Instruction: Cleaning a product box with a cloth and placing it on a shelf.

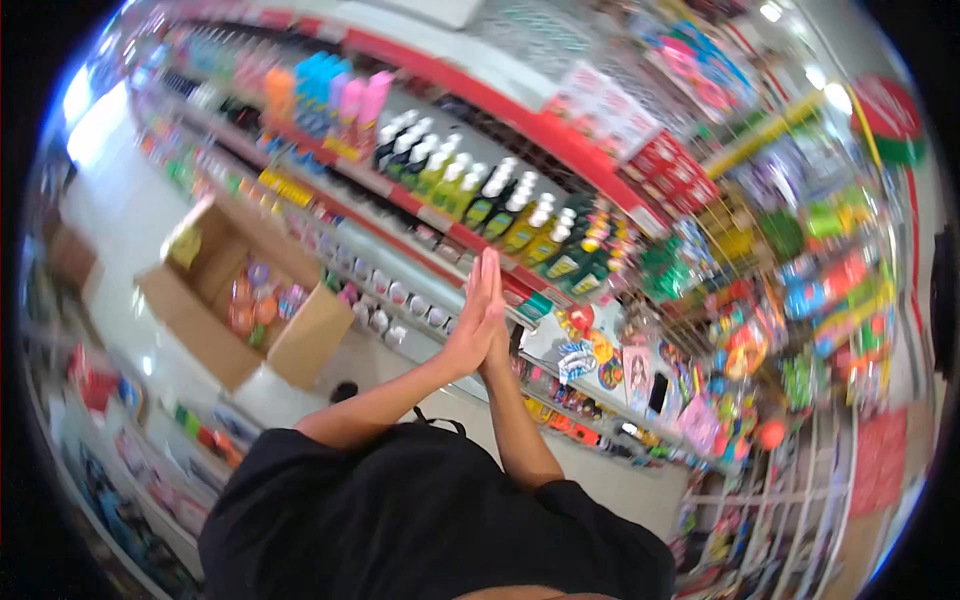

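Note:
My left hand (470, 330) and my right hand (497, 341) are pressed palm to palm in front of my chest, fingers extended and pointing away from me. Nothing shows between them. Beyond the fingertips stands a shelf with a red edge (375, 182), bearing a row of pump bottles (454, 180) with white tops, some green-yellow and some dark. Pink, blue and orange bottles (322, 94) stand further left on it. Right of the hands, a white display surface (544, 341) carries small colourful toys (592, 341). Which hand is which is judged from the arms.
An open cardboard box (307, 341) with colourful round items (259, 304) inside sits on the floor at left. Lower shelves hold rows of tubs (397, 292). Hanging packaged toys (750, 345) and wire racks (772, 495) stand at right; another shelf (127, 487) runs along the lower left.

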{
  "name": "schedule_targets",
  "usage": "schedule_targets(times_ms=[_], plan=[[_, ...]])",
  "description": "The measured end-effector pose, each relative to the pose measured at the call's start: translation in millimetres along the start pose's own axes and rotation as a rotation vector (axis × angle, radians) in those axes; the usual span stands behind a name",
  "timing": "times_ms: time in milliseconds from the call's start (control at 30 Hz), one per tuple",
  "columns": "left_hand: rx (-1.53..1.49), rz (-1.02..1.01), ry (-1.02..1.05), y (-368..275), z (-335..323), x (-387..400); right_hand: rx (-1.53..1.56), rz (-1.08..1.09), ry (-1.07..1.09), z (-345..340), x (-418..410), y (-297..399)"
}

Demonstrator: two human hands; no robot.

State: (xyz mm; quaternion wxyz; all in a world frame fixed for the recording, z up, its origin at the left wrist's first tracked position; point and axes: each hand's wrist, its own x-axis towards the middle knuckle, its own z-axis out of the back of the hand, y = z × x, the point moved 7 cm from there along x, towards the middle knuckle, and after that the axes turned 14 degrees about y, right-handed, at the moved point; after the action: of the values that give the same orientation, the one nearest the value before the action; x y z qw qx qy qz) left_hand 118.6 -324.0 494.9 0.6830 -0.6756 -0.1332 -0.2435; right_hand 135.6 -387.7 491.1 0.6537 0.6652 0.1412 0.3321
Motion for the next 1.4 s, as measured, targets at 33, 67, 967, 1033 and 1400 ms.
schedule_targets(times_ms=[33, 67, 967, 1033, 1400], plan=[[-0.002, 0.039, -0.079, 1.1, 6.3, -12.2, -0.014, -0.084, 0.094, -17.7, -15.4, -4.3], [0.007, -0.018, -0.101, -13.2, 8.0, -25.8, -0.024, -0.172, 0.185, -26.3, -38.3, -3.1], [-0.501, 0.685, -0.289, 40.2, 88.8, -168.3, -0.072, -0.403, 1.1, -160.5, 9.2, -99.2], [-0.53, 0.641, -0.543, 64.1, 146.0, -178.3, -0.298, -0.264, 1.148, -190.4, 48.2, -119.8], [-0.738, 1.06, -1.377, 277.7, 315.4, -364.0, -0.063, -0.932, 0.762, -318.7, 153.7, -411.7]])
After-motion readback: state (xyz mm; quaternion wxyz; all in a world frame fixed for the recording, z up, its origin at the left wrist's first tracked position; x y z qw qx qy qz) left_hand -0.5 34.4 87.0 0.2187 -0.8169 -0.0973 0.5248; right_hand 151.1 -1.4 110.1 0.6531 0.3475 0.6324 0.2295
